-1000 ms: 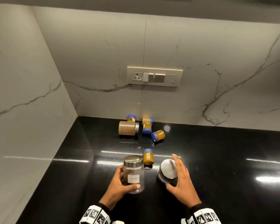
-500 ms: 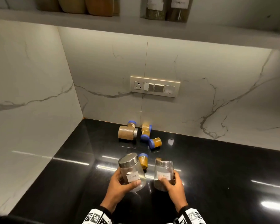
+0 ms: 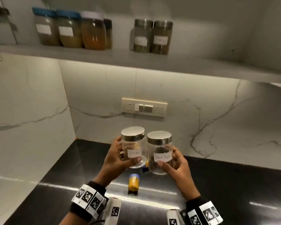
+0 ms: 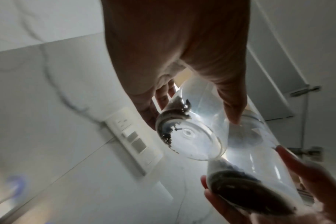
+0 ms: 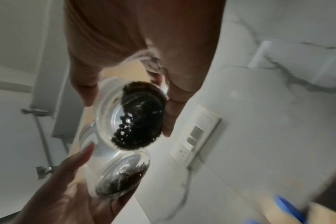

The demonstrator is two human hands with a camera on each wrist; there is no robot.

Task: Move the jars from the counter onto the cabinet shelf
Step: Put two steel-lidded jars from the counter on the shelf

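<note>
Two clear jars with steel lids are held side by side above the black counter [image 3: 234, 184]. My left hand [image 3: 117, 158] grips the one labelled cloves [image 3: 133, 143]. My right hand [image 3: 177, 166] grips the one labelled black pepper [image 3: 160, 148]. From below, the left wrist view shows the left hand [image 4: 194, 116] round the cloves jar [image 4: 190, 136]. In the right wrist view the right hand [image 5: 128, 109] wraps the pepper jar [image 5: 136, 118]. The grey cabinet shelf [image 3: 152, 62] runs well above both jars.
The shelf holds several plastic jars [image 3: 68, 30] at the left and two steel-lidded jars [image 3: 152, 36] in the middle, with bare shelf to the right. A small yellow jar with a blue lid [image 3: 133, 182] lies on the counter below my hands. A switch panel [image 3: 144, 107] is on the marble wall.
My right hand took hold of the pepper jar. Both hands have lifted their jars off the counter and upward. The view has tilted up, showing the shelf.
</note>
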